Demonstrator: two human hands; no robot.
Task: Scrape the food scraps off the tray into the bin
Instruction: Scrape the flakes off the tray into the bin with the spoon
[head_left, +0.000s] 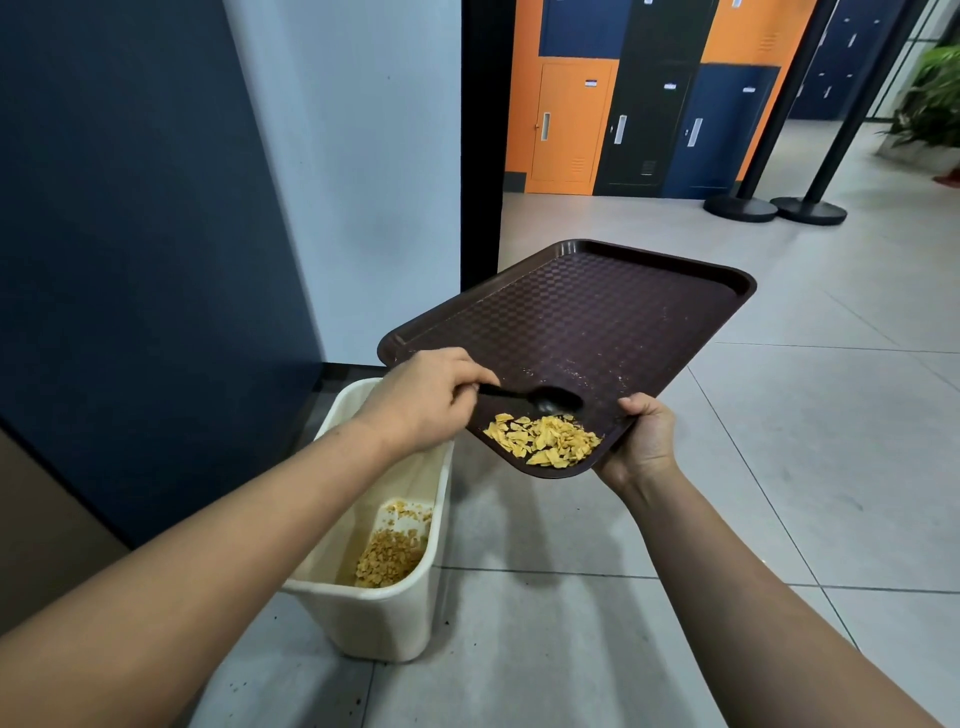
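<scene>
A dark brown tray (587, 322) is held in the air, tilted down toward me and to the left. My right hand (641, 441) grips its near right edge, thumb on top. My left hand (426, 397) holds a black spoon (540, 401) by the handle, its bowl lying on the tray just above a pile of yellow food scraps (545, 440) gathered at the tray's near corner. A cream plastic bin (384, 613) stands on the floor below and left of that corner. More yellow scraps (392, 556) lie at the bin's bottom.
A dark blue and white wall (208, 208) rises just behind the bin. Orange, black and blue lockers (623, 104) stand across the tiled floor (779, 467). Two black stanchion bases (774, 208) sit at the right rear, and a potted plant (930, 98) is at the far right.
</scene>
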